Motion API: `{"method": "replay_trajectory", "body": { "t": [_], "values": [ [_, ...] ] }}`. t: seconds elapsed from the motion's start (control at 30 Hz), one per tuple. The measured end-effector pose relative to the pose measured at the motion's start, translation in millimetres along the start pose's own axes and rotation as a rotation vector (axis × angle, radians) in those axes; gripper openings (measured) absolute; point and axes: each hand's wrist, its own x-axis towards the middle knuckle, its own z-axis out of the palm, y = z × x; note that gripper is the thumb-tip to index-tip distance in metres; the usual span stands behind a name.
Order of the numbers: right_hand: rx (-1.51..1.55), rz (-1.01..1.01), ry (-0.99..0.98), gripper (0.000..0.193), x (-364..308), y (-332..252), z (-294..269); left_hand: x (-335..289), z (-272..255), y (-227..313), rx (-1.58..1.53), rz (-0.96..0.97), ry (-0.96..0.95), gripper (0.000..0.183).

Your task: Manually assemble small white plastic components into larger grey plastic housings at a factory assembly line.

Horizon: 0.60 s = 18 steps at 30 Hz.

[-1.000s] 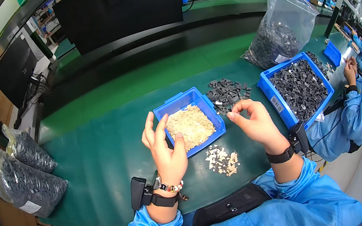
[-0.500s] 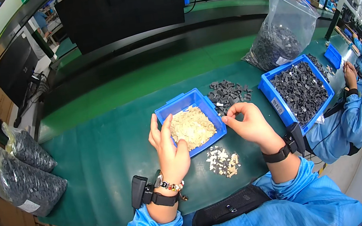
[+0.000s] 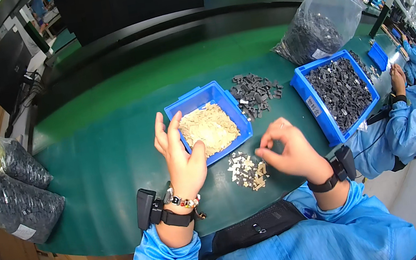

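Note:
Cream-coloured small flat pieces fill a blue plastic bin [image 3: 243,124] on the green table. My left hand [image 3: 185,167] is at the bin's near left corner, fingers apart along the left side and thumb near the front rim. A small mixed pile [image 3: 248,171] of white, dark and tan bits lies just in front of the bin. To the right of that pile is my right hand [image 3: 292,150], thumb and forefinger brought together. Whatever may be between those fingertips is too small to make out. Behind it, loose dark grey plastic pieces [image 3: 254,93] lie against the bin's right side.
A larger blue bin [image 3: 318,120] of dark pieces stands at right, with a clear bag [image 3: 320,30] of similar pieces behind it. Two filled bags [image 3: 24,205] sit at the left edge. A co-worker [image 3: 413,119] in blue sits close on the right.
My right hand has moved from the bin's right corner toward me, to beside the small mixed pile. My left hand stays at the bin. The whole view has shifted slightly.

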Motion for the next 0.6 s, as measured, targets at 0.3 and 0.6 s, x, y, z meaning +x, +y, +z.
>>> {"method": "replay_trajectory", "body": {
  "t": [0.3,0.6],
  "values": [
    [-0.261,-0.022,-0.059,0.013,-15.6,5.9,25.2,-3.7,0.3,5.9,0.028,0.047,0.042,0.063],
    [-0.183,0.013,-0.117,0.014,-13.7,5.6,21.1,-4.3,-1.4,11.0,0.099,0.082,0.030,0.059]
  ]
}}
